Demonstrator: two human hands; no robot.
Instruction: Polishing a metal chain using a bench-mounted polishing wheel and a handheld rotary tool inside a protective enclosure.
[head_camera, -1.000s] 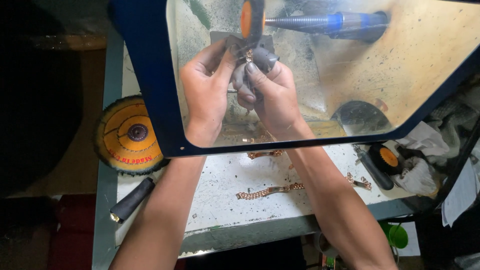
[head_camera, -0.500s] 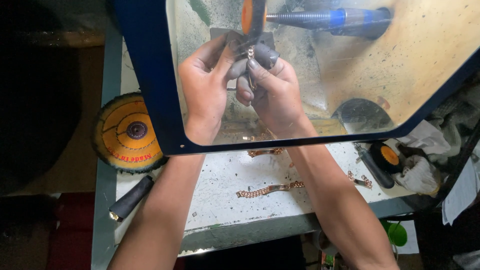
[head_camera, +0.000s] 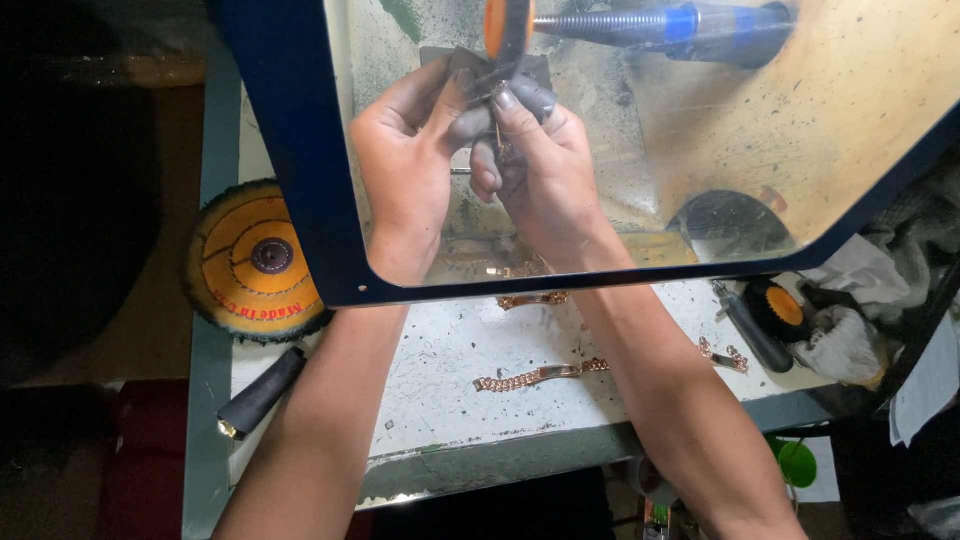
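Both hands work behind a transparent shield (head_camera: 800, 130) with a dark blue frame, which stands between the camera and the work; the view through it is dusty and speckled.

Left hand (head_camera: 405, 165): grip closed, thumb and fingers pinching a small metal piece (head_camera: 497, 125) from the left side. Right hand (head_camera: 535, 165): grip closed on the same piece, blackened fingertips (head_camera: 510, 100) pressing it from the right. The piece is thin and gold-toned, mostly hidden by the fingers; its exact shape cannot be told. It is held up at the lower rim of an orange polishing wheel (head_camera: 508, 25), touching or just short of it. The wheel sits on a tapered threaded spindle (head_camera: 600, 22) running right to a blue motor housing (head_camera: 730, 25).

On the white, grimy table (head_camera: 440, 350), near the front edge: a gold bracelet chain (head_camera: 540, 375) lying flat between the two forearms. A second gold piece (head_camera: 532, 298) lies just under the shield's lower frame. A third gold piece (head_camera: 725, 355) lies toward the right edge, beside a black-handled tool (head_camera: 748, 325) and a small orange-faced wheel (head_camera: 783, 305). White rags (head_camera: 850, 330) at the right edge.

Left edge: a large yellow buffing wheel (head_camera: 255, 260) lying flat, and a black tapered handle (head_camera: 262, 392) near the front-left corner.
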